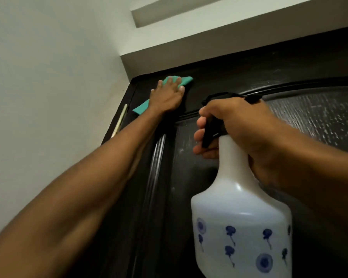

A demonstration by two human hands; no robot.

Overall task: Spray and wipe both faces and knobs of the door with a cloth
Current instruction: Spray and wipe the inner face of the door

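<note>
- 1 dark door, wet streaks, white wall beside
- L hand fingers spread flat on green cloth
- R hand curled round spray bottle; blue flower print, no text

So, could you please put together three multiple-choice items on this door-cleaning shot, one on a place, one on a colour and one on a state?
1. Where on the door is the cloth pressed?
A. near the top left corner
B. by a knob
C. along the bottom edge

2. What colour is the cloth?
A. red
B. teal green
C. black

3. How does the right hand stand?
A. flat and open against the door
B. hanging idle
C. gripping the spray bottle at its black trigger head

Answers:
1. A, since the left hand holds it flat just under the door's upper edge, near the wall.
2. B, as its teal ends show on both sides of the hand.
3. C, since its fingers curl round the trigger.
</note>
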